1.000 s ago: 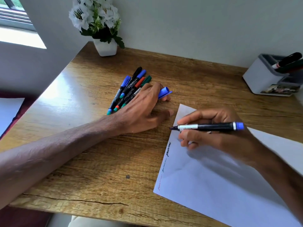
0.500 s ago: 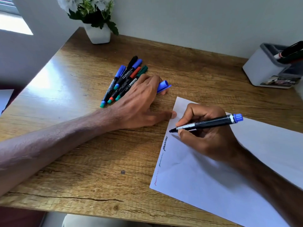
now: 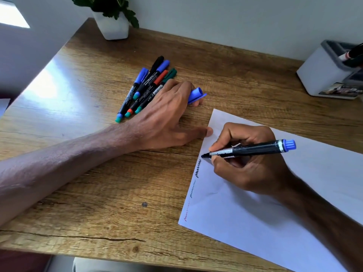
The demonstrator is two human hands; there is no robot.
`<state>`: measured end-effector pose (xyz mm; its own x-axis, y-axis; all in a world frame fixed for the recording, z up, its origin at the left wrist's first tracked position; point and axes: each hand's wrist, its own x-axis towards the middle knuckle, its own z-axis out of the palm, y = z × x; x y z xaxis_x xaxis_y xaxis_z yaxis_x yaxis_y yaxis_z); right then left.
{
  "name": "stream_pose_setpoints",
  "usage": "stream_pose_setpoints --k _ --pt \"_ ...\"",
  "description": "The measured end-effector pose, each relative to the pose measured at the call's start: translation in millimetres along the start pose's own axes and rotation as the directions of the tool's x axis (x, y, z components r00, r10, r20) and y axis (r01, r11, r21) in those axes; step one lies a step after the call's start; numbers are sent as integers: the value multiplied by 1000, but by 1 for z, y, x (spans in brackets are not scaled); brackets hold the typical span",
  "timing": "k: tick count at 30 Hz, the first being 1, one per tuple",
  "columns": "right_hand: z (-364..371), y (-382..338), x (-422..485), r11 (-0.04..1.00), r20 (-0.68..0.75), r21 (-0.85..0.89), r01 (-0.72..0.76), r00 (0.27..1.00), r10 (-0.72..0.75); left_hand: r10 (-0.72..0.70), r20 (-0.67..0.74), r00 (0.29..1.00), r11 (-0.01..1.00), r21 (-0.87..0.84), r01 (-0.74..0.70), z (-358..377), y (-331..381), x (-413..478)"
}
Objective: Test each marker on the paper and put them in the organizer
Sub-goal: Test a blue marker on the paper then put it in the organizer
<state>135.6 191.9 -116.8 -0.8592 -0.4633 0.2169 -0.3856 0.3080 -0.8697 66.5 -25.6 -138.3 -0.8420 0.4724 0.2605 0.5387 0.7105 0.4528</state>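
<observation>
Marker [image 3: 253, 149], black barrel with a blue end, uncapped and held like a pen in the right hand [image 3: 249, 165]. The grip is closed round the barrel, thumb and forefinger close to the nib [image 3: 205, 155]. The nib touches the white paper [image 3: 255, 222] near its left edge, just above a black squiggle [image 3: 198, 167]. A fainter dark squiggle [image 3: 193, 188] and a red squiggle [image 3: 186, 213] sit lower along the same edge.

The left hand [image 3: 167, 116] lies on the wooden surface [image 3: 98, 173], its fingers curled over a blue cap [image 3: 196, 94] and its thumb tip touching the paper's edge. Beside and partly under it lies a bundle of capped markers [image 3: 145, 89]. A white organizer [image 3: 324, 75] stands at the far right, well apart, with stored markers [image 3: 353, 53] leaning in it.

To test well, it seems best to keep the stroke short and light and to use the blank space above the black mark. The left thumb can pin the sheet, with the cap kept ready for closing.
</observation>
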Motion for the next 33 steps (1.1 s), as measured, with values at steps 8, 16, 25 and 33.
stream_pose_setpoints --k 8,16,25,33 --pt "-1 -1 0 999 -6 -29 15 1000 -16 3 -8 1000 1000 5 -3 -1 2 -1" --pt "0 -1 0 999 -27 -50 1 1000 -2 0 -4 1000 1000 -2 0 0 2 -1" --pt "0 -2 0 999 -37 -48 -17 999 15 3 -9 1000 1000 8 -3 -1 3 -2" --pt "0 0 0 999 -49 -30 -35 998 33 13 -16 1000 1000 18 -13 -1 3 -1"
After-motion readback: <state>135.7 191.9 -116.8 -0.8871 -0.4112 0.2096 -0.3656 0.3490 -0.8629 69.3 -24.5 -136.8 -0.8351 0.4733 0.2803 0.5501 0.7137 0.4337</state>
